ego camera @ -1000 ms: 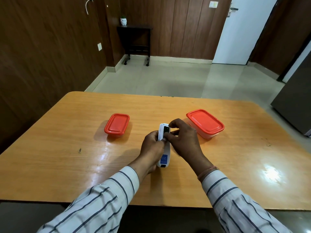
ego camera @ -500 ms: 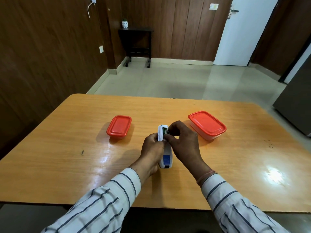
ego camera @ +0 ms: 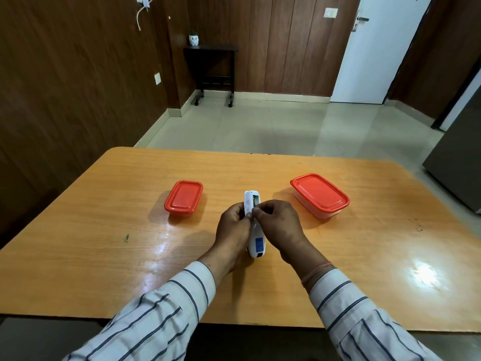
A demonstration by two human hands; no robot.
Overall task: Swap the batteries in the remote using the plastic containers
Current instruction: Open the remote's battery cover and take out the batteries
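Note:
A white remote lies back side up over the middle of the wooden table, its battery bay open at the far end. My left hand grips the remote's left side. My right hand pinches with thumb and fingertips at the bay; whether a battery sits between them is hidden. A small plastic container with a red lid stands to the left, a larger red-lidded one to the right. Both lids are on.
A dark speck marks the table at the left. Beyond the far edge is tiled floor, a small black side table and a white door. A grey cabinet stands at the right.
My right fingers have drawn back from the far end of the bay toward the remote's middle, uncovering the open bay. The left hand keeps its grip.

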